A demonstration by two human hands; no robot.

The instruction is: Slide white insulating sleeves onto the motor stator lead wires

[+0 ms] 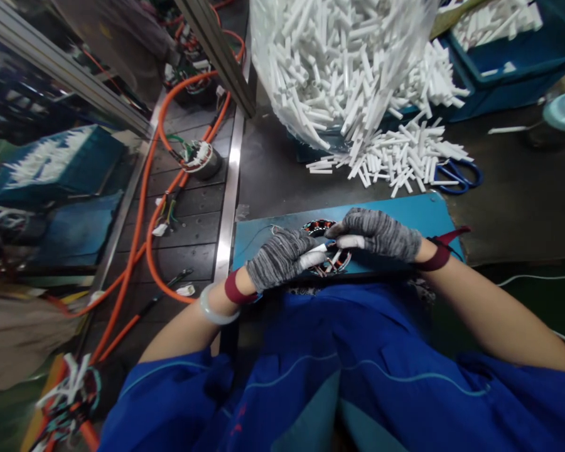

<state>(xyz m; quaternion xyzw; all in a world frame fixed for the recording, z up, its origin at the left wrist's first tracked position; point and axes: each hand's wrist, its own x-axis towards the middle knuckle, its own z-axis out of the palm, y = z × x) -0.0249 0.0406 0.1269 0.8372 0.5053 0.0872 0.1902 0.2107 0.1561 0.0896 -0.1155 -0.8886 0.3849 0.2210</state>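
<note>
Both my hands wear grey knitted gloves with taped fingertips. My left hand (282,256) and my right hand (379,233) meet over a round motor stator (321,227) with copper windings and thin wires. It lies on a blue board (424,213) at the bench edge. The fingers of both hands pinch a small white sleeve tube and wires at the stator's near rim. The hands hide most of the stator.
A big clear bag of white tubes (339,63) hangs over the bench, with a loose pile (400,157) below it and blue-handled scissors (459,176) beside. Blue bins (513,56) stand at the back right. Left, a conveyor carries a stator (198,157) and orange cables (145,213).
</note>
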